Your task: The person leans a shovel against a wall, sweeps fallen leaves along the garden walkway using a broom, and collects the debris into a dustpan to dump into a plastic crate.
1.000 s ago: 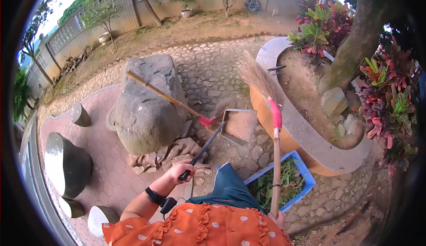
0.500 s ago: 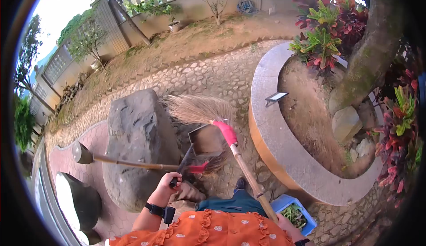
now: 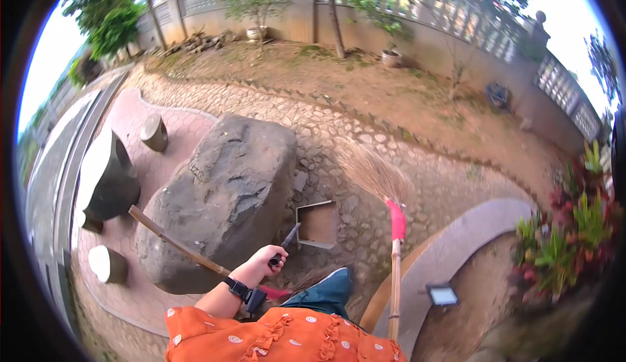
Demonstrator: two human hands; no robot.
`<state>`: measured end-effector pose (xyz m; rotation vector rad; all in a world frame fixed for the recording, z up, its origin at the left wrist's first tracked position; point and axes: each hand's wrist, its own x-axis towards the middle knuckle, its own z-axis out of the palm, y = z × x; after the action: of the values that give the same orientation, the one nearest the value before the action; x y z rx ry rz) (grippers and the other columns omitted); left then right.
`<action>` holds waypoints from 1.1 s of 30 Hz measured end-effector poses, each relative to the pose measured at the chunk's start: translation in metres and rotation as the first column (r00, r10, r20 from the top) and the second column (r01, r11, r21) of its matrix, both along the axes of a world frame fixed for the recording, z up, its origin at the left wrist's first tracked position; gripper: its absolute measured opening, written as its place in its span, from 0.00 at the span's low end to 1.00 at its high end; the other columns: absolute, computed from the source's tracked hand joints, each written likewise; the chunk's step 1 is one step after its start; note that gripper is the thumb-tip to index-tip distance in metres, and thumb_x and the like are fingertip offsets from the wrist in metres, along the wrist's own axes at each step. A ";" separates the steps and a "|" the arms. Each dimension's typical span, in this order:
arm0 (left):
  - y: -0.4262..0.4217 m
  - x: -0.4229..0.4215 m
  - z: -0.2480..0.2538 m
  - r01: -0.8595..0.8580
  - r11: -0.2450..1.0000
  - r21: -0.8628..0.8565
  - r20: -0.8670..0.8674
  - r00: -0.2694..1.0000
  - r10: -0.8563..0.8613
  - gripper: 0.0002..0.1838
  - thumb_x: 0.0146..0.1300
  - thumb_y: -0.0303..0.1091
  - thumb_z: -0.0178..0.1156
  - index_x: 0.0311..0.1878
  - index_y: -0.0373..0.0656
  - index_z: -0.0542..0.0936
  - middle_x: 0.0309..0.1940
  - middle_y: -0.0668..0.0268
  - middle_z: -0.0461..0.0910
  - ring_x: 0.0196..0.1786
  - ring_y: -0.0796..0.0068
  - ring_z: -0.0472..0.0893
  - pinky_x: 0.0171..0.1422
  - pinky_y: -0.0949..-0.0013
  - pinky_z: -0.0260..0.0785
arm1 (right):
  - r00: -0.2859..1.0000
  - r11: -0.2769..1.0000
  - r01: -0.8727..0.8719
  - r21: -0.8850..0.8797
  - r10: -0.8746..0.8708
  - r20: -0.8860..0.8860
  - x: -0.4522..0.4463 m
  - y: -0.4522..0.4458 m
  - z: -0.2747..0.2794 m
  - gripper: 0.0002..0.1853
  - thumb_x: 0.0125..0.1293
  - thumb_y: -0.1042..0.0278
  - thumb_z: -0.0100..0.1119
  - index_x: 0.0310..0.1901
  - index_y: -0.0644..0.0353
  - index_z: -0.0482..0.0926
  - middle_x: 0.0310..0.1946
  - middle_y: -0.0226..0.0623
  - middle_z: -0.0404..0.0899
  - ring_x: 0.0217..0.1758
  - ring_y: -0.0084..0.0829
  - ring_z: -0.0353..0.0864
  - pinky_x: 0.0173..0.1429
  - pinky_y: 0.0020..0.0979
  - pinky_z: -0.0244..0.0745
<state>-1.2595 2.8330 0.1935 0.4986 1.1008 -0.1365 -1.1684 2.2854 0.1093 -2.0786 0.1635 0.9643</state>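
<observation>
My left hand [image 3: 268,260] is closed around the dark handle of a dustpan [image 3: 317,225], whose square pan lies on the cobbles just beyond. To the right, a broom [image 3: 396,257] with a bamboo handle and red binding points away from me, its straw bristles [image 3: 368,168] spread over the stone path. The lower end of its handle runs down behind my orange shirt, where my right hand is hidden. A second bamboo-handled broom [image 3: 176,242] leans by the boulder, its red binding beside my left forearm and partly covered.
A large boulder [image 3: 228,186] stands left of the dustpan. Stone stools [image 3: 154,132] and a stone table [image 3: 107,176] are farther left. On the right curve a planter wall [image 3: 450,241], a small lamp panel [image 3: 443,295] and red-green shrubs [image 3: 561,231]. A balustrade wall [image 3: 417,42] runs behind.
The view has swung left and ahead. The broom's bristles have moved from above the dustpan to its right and beyond. The blue crate and my right hand have left the view.
</observation>
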 end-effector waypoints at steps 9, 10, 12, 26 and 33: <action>0.067 0.225 0.003 -0.026 0.999 -0.032 -0.018 1.000 0.025 0.08 0.62 0.29 0.59 0.27 0.45 0.72 0.19 0.69 0.75 0.16 0.79 0.71 0.15 0.77 0.55 | 1.000 0.996 -0.014 -0.087 0.014 0.009 0.305 0.131 0.078 0.28 0.63 0.52 0.70 0.58 0.60 0.78 0.46 0.46 0.86 0.49 0.35 0.84 0.55 0.37 0.77; 0.073 0.249 0.007 -0.011 0.998 -0.059 -0.035 0.999 0.009 0.09 0.62 0.31 0.58 0.26 0.46 0.71 0.18 0.69 0.74 0.16 0.79 0.69 0.15 0.76 0.53 | 1.000 0.995 -0.014 -0.094 0.015 0.010 0.326 0.139 0.081 0.28 0.63 0.51 0.70 0.58 0.61 0.78 0.46 0.46 0.86 0.49 0.35 0.84 0.55 0.37 0.77; 0.084 0.301 0.012 0.014 0.997 -0.070 -0.046 0.999 -0.017 0.09 0.62 0.32 0.58 0.26 0.47 0.70 0.17 0.70 0.72 0.16 0.79 0.67 0.16 0.74 0.51 | 1.000 0.994 -0.008 -0.109 0.010 0.013 0.368 0.150 0.078 0.28 0.62 0.51 0.70 0.58 0.61 0.78 0.45 0.46 0.86 0.49 0.34 0.85 0.55 0.36 0.77; 0.150 0.757 -0.012 0.362 0.918 -0.164 0.008 0.931 -0.366 0.06 0.58 0.31 0.57 0.29 0.45 0.70 0.20 0.69 0.73 0.15 0.75 0.69 0.15 0.74 0.54 | 0.949 0.933 0.309 -0.184 -0.316 -0.005 0.550 0.149 0.091 0.30 0.63 0.51 0.69 0.57 0.68 0.78 0.41 0.43 0.87 0.44 0.34 0.85 0.50 0.35 0.78; 0.128 0.976 -0.030 0.592 0.799 -0.108 0.038 0.805 -0.592 0.06 0.59 0.32 0.57 0.29 0.43 0.71 0.21 0.66 0.74 0.17 0.74 0.71 0.15 0.73 0.55 | 0.862 0.852 0.492 -0.179 -0.506 -0.041 0.677 0.160 0.097 0.19 0.66 0.56 0.67 0.47 0.64 0.78 0.30 0.40 0.81 0.27 0.29 0.81 0.34 0.35 0.79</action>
<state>-0.2836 2.9606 0.1635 0.7289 0.8939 -0.7507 -0.4913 2.4459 0.2067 -1.9857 0.8141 0.7309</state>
